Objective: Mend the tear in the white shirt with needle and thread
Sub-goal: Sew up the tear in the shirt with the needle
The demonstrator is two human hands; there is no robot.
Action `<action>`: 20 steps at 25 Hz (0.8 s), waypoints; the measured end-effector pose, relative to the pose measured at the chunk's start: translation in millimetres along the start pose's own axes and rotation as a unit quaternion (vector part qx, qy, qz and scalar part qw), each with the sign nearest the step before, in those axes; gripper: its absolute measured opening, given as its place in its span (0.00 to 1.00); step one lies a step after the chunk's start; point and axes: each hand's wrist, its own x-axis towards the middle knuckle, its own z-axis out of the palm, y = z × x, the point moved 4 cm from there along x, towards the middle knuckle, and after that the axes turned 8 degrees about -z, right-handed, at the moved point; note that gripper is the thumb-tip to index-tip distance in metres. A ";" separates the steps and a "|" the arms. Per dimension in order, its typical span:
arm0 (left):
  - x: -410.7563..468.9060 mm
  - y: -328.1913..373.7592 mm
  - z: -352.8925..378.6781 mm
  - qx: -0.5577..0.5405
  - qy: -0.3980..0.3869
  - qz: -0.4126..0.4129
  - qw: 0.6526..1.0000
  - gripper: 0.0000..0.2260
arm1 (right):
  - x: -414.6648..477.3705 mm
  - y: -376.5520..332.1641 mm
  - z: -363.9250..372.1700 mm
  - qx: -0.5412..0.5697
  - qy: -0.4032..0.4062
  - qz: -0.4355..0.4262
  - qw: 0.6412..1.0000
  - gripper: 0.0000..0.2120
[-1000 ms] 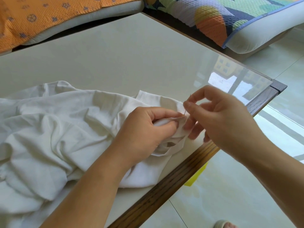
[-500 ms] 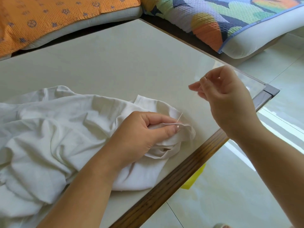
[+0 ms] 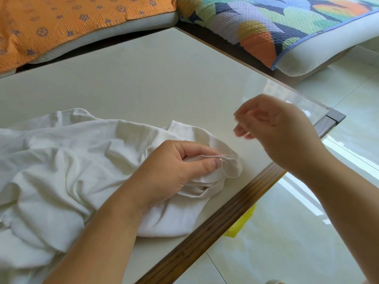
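Mid-stitch on the white shirt, bunched along the tabletop's front edge.
Our left hand pinches a fold of it between thumb and forefinger near the right corner, we judge to lift the torn spot taut. Our right hand hangs above the tabletop just beside, fingers bent close together. Blur hides whether they grip needle or thread, though the raised pose suggests pulling a stitch through.

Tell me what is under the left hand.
Under the left hand lies the bunched white shirt, a fold pinched between thumb and fingers, resting on the table. Fabric beneath the palm is hidden.
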 end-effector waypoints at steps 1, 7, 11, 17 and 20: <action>0.1 -0.1 -0.4 0.005 0.000 -0.002 1.000 0.06 | -1.8 -5.5 5.2 0.006 -0.049 -0.011 0.999 0.05; 0.8 -0.5 -1.5 0.013 -0.001 -0.003 1.000 0.10 | -4.7 -21.2 2.2 -0.010 -0.176 -0.006 0.984 0.16; 1.5 -0.2 -1.2 0.000 -0.006 0.004 1.000 0.09 | -11.5 -20.9 2.9 -0.009 -0.228 0.014 0.974 0.06; 1.7 0.4 -0.1 0.008 -0.007 0.007 1.000 0.05 | -9.6 -17.0 4.2 -0.049 -0.242 0.028 0.969 0.06; 0.9 0.6 0.1 0.010 0.000 0.004 1.000 0.05 | -9.5 -15.0 4.4 -0.075 -0.234 0.024 0.969 0.04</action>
